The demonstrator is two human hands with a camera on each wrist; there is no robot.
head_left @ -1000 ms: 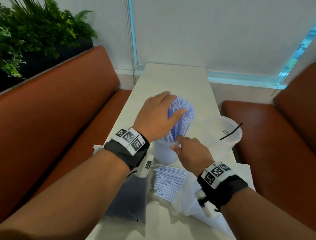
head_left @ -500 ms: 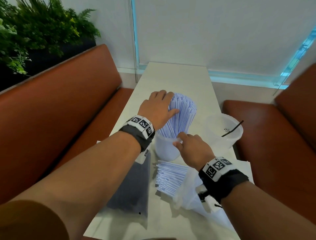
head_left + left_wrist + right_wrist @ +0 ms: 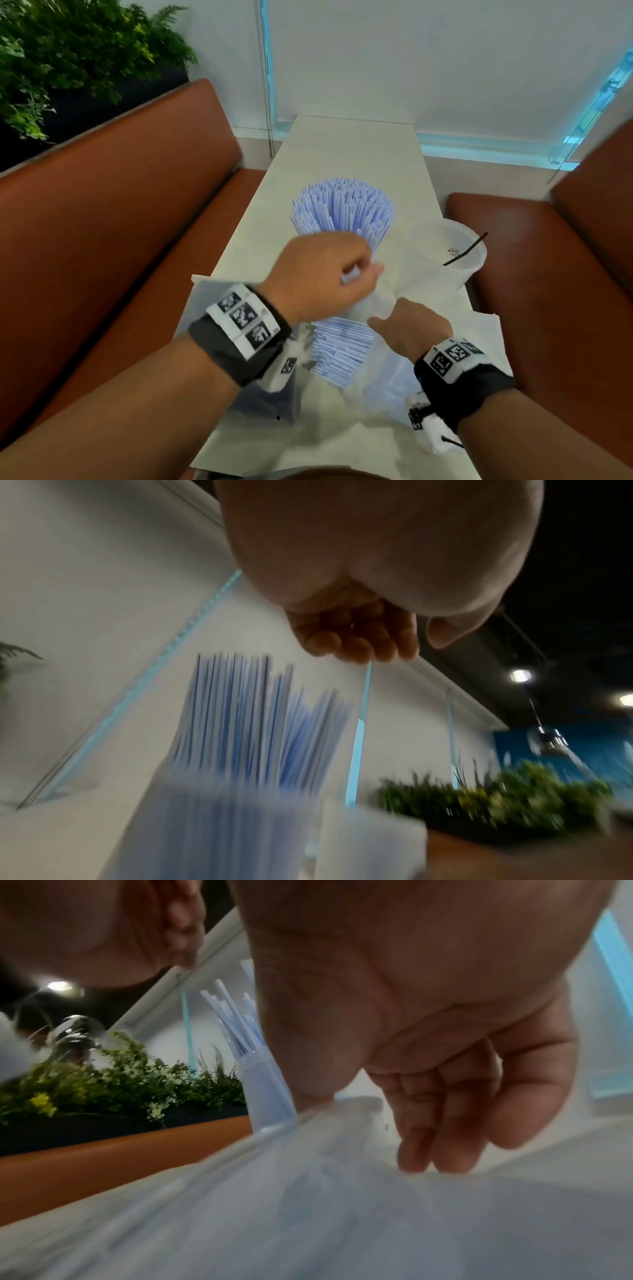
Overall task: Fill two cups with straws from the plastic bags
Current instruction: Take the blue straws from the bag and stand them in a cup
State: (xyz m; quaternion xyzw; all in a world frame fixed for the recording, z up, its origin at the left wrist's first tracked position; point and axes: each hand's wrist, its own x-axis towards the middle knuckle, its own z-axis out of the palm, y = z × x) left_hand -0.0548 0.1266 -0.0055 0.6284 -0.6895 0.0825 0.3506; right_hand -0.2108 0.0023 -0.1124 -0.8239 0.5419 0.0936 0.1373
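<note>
From my head cam I've got the long pale worktop [image 3: 346,154] running away from me between two brown bench seats [image 3: 113,205]. The first cup [image 3: 219,829] is already stuffed with blue-striped straws [image 3: 342,209], fanned out at the top, standing mid-worktop. My left hand [image 3: 322,274] sits right in front of it, fingers [image 3: 356,645] curled in toward the palm. There's a bit of something pale showing between thumb and fingers in the head view, maybe bag plastic, but it's too blurry, so I can't tell if that grip is holding anything or just closed on itself.

My right hand [image 3: 411,325] is lower and nearer to me, fingers [image 3: 441,1123] pointing down and fairly straight, tips touching the clear plastic bag [image 3: 308,1204]. The grip there is loose and apart, not clamped on anything.

The second cup [image 3: 459,253] is off to the right of the full one, near the worktop edge, with just one black straw [image 3: 466,248] leaning in it. More straws [image 3: 342,349] lie in a flat bundle just beside my right hand, between my two wrists, half inside the bag as far as I can see. A darker bag [image 3: 267,404] lies under my left wrist. Leafy green plants [image 3: 68,58] sit behind the left bench.
</note>
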